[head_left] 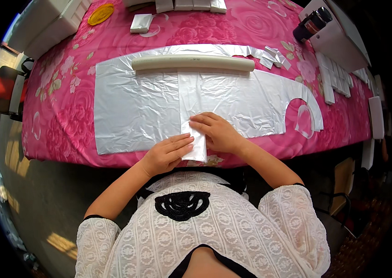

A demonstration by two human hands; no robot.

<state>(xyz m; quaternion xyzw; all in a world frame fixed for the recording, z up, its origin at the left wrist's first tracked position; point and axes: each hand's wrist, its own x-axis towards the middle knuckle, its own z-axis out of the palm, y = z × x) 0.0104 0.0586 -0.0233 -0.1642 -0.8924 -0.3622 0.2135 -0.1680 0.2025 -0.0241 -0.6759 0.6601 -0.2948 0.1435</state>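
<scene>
A thin, silvery-white plastic apron [135, 111] lies spread across the table, wide at the left with a curved cut-out and loop at the right. Over its middle runs a narrow folded plastic strip [198, 150], its near end reaching towards the table's front edge. My left hand [166, 154] rests on the strip's left side, fingers stretched and together. From the right, my right hand [220, 132] lies over the strip a little farther up, fingers extended and slightly bent. A long cream tube [191, 63] lies across the far part of the plastic. What is under my palms is hidden.
A pink floral cloth [61, 120] covers the table. Small folded white packets [141, 23] lie at the back, with more packets [328, 81] at the right. A dark bottle [311, 25] stands beside a white box [341, 34]. Plastic scraps [274, 58] lie beyond the tube's right end.
</scene>
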